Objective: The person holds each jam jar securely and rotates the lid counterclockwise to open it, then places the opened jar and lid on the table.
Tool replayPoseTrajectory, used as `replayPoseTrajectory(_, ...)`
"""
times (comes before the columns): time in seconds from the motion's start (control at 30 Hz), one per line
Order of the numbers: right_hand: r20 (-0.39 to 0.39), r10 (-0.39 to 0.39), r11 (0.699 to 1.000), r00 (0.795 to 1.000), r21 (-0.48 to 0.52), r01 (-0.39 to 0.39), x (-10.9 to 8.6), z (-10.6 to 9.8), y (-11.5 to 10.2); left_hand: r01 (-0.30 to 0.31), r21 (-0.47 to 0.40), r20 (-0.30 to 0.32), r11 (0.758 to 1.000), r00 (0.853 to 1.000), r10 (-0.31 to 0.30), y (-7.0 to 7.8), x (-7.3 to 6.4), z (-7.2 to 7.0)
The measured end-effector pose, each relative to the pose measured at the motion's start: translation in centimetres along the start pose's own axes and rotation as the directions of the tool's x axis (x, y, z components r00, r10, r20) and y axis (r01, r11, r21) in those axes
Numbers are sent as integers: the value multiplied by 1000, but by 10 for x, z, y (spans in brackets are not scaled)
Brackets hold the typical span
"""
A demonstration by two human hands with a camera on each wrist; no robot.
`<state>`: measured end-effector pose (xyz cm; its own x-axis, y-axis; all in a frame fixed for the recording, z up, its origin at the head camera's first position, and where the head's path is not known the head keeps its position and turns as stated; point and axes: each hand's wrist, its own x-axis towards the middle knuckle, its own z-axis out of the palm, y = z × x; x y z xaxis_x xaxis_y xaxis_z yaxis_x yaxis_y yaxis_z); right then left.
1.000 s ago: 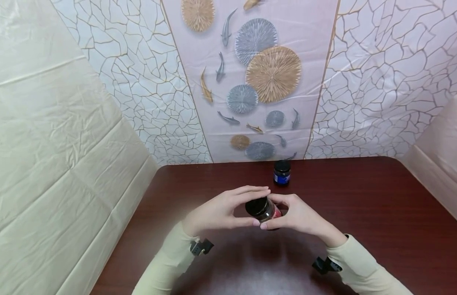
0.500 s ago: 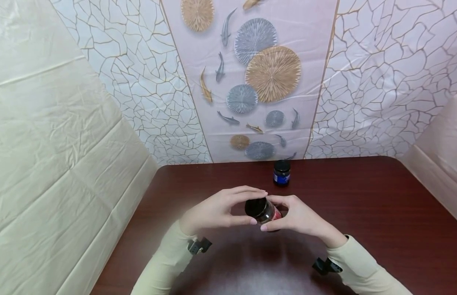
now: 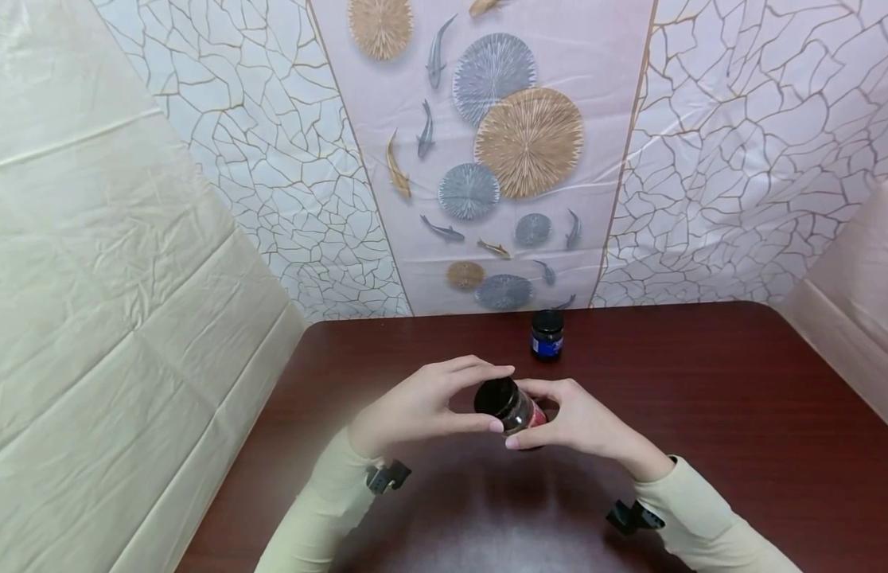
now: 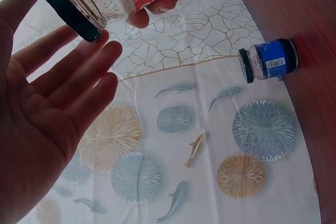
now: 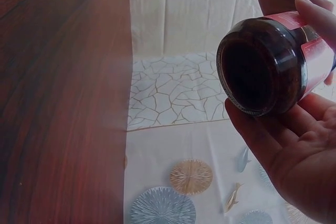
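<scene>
A glass jar [image 3: 517, 415] with a red label is held tilted above the table, its black lid [image 3: 495, 395] toward the left. My right hand [image 3: 582, 420] grips the jar's body; in the right wrist view the dark base of the jar [image 5: 262, 69] faces the camera, with thumb and fingers on either side. My left hand [image 3: 426, 406] is at the lid, thumb at its near edge and fingers at the far side. The left wrist view shows fingertips at the lid [image 4: 72, 13] and dark residue on the clear glass inside.
A second jar [image 3: 547, 337] with a blue label and black lid stands upright toward the back of the dark red-brown table [image 3: 702, 398]. Behind the table hangs a patterned cloth [image 3: 530, 143]; pale cloth walls [image 3: 165, 318] flank both sides.
My left thumb and fingers have shifted slightly around the lid, loosening from it and coming back. The jar has tipped a little. My right hand stays in place around the jar.
</scene>
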<state>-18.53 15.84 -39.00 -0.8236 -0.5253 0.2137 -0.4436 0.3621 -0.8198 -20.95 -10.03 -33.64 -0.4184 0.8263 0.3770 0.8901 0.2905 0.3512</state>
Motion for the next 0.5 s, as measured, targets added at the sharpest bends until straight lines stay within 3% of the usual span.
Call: replayPoseTrajectory(0.5,-2,19,999,1000,27,-19,-1,-2,-1,50,48,8,998,999,-50,0,1,2)
